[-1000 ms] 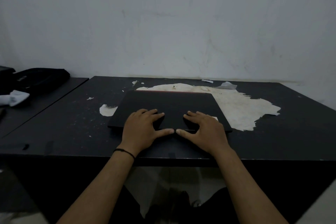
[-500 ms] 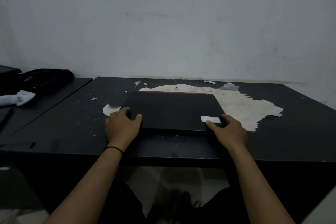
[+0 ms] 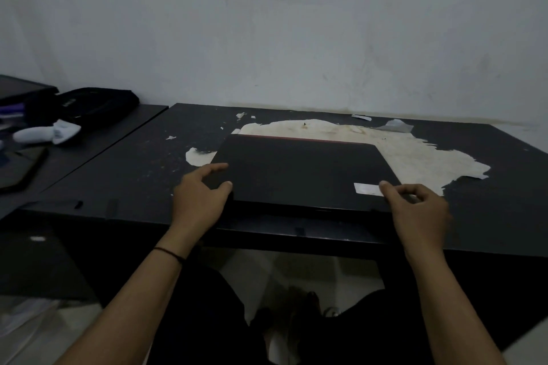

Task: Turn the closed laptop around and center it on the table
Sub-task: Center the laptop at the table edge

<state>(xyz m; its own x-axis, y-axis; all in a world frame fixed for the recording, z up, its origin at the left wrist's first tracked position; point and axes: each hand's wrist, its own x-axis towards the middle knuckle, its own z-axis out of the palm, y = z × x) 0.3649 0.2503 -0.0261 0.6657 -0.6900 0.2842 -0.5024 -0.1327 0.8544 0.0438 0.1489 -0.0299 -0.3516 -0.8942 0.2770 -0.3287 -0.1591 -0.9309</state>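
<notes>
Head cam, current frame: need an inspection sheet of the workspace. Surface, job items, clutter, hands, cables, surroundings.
Surface: black table, top layer peeled away in a large pale patch at the back centre, small flakes around it.
Job's things: closed black laptop, red strip along its far edge, pale sticker at its near right corner; near edge looks slightly raised.
Clutter: loose tape scrap near the wall.
Grippers: left hand grips the near left corner; right hand grips the near right corner.
Cables: nothing seen.
Surroundings: second table to the left carrying a black bag and a white object; bare white wall behind.
</notes>
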